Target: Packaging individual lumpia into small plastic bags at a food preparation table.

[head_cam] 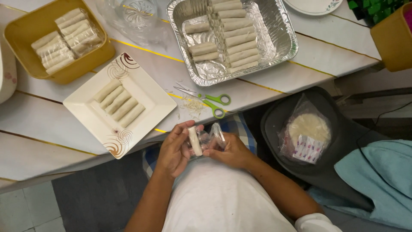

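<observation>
My left hand [174, 148] grips a pale uncooked spring roll [195, 140], held upright in front of my lap. My right hand [231, 151] pinches a piece of clear plastic wrap [211, 138] that lies against the roll. Both hands hover just off the table's near edge. A square white plate [86, 105] with several bare rolls [119, 103] sits on the table, left of my hands. Green-handled scissors [214, 103] lie right above them, beside some small scraps.
A foil tray [283, 41] holds rows of rolls at the back. A yellow tub [25, 34] at the far left holds wrapped rolls. On a dark stool to my right lies a bag of round wrappers [307, 133]. Light blue cloth [377, 180] lies at the right.
</observation>
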